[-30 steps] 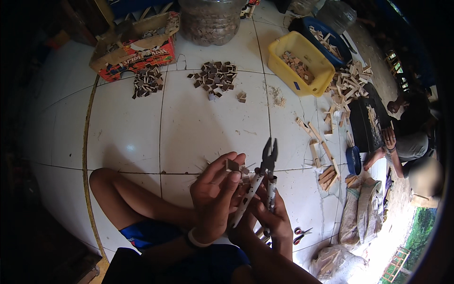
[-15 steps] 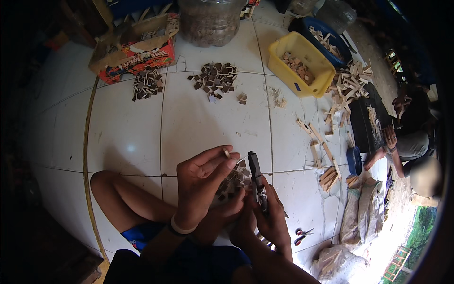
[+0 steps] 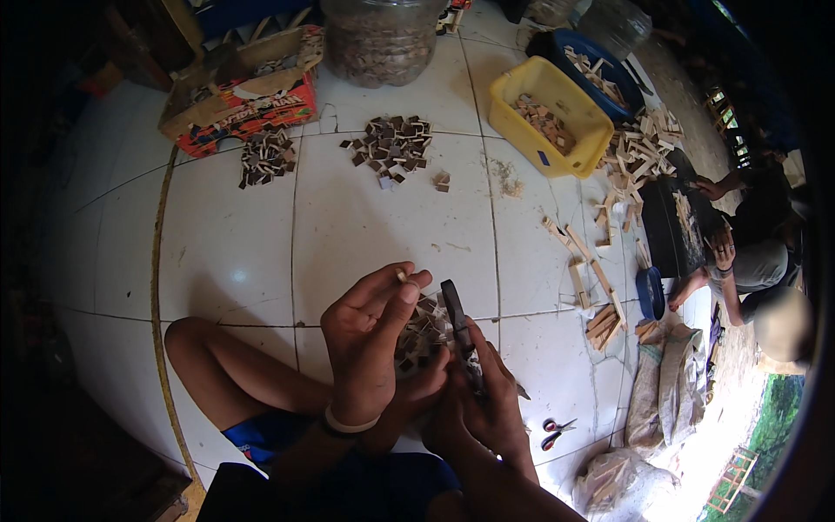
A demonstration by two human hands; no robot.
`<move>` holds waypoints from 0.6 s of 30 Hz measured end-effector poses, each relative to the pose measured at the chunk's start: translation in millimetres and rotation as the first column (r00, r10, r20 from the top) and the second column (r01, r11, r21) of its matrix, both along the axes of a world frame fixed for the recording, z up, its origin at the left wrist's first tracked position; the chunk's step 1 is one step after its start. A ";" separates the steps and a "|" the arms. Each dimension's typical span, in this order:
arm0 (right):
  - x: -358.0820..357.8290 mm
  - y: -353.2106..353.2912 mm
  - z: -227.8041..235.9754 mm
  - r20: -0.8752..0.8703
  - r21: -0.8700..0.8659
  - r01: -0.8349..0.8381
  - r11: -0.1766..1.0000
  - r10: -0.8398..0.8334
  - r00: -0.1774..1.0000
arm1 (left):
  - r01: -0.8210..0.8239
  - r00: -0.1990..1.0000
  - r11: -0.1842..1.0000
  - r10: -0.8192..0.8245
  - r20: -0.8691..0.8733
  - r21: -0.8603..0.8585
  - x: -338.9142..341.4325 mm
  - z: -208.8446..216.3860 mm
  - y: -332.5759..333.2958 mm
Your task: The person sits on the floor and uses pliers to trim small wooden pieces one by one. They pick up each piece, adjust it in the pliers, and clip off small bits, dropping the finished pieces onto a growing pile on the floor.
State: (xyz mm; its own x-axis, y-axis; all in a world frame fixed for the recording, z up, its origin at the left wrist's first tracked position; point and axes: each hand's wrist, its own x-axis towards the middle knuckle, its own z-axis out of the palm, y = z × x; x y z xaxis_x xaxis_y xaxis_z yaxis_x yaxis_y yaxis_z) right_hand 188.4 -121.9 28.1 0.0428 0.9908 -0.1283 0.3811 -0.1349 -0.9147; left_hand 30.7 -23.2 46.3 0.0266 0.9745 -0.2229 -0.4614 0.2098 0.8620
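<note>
My left hand [image 3: 364,352] is raised above the floor between my legs, thumb and fingers closed on a small pale wooden piece [image 3: 402,276]. My right hand [image 3: 497,402] grips a narrow, dark metal hand tool [image 3: 456,315], its head pointing up and away from me. The tool looks like pliers seen edge-on, but its jaws cannot be made out. A gap separates its tip from the wooden piece. Below and between the hands lies a pile of small brown-and-pale wooden squares [image 3: 423,337], partly hidden by my fingers and feet.
Two more piles of small squares [image 3: 390,146] [image 3: 268,158] lie ahead, near a red cardboard box [image 3: 252,109]. A yellow tub [image 3: 509,109], wood strips [image 3: 600,278] and red-handled scissors [image 3: 557,433] are to the right. Another person's hand [image 3: 722,248] is at a black board [image 3: 668,228].
My right hand's tool has drawn slightly left and its head has tilted away from me. My left hand has shifted slightly left, still pinching the piece. The thin pale line between them no longer shows.
</note>
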 end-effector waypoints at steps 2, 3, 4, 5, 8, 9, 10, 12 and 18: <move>0.3 1.2 0.5 0.019 0.029 -0.009 1.000 0.009 1.000 | -0.029 1.000 0.999 0.029 -0.003 0.023 3.3 -1.7 -1.9; 1.0 1.2 1.0 0.024 0.019 -0.013 1.000 0.013 1.000 | -0.051 0.999 0.998 0.050 0.022 0.043 4.1 -2.5 -2.5; 1.7 1.3 1.3 0.027 0.010 -0.017 1.000 0.017 0.999 | -0.017 1.000 1.000 0.018 -0.008 0.026 4.2 -3.3 -2.5; 2.3 1.1 1.6 0.048 -0.013 -0.001 1.000 0.001 0.999 | 0.012 1.000 1.000 -0.011 -0.013 0.022 3.8 -4.1 -2.3; 3.0 2.3 0.6 0.131 0.029 0.027 0.999 -0.031 0.991 | 0.067 0.998 0.998 -0.067 -0.005 -0.018 2.9 -6.1 -0.8; 2.7 2.9 0.0 0.173 0.097 0.017 0.995 -0.033 0.984 | 0.086 0.996 0.995 -0.086 0.004 -0.040 4.4 -6.8 -1.9; 2.5 4.1 -0.8 0.215 0.161 0.009 0.987 -0.044 0.976 | 0.083 0.996 0.996 -0.081 0.043 -0.036 6.6 -7.5 -3.5; 1.3 3.7 0.2 0.117 0.076 0.044 0.996 -0.053 0.992 | 0.078 0.989 0.997 -0.075 0.124 -0.021 8.8 -8.1 -8.1; 0.2 3.4 3.9 0.161 0.083 0.038 0.996 -0.051 0.986 | 0.024 0.980 0.993 -0.002 0.198 -0.113 7.1 -11.4 -10.6</move>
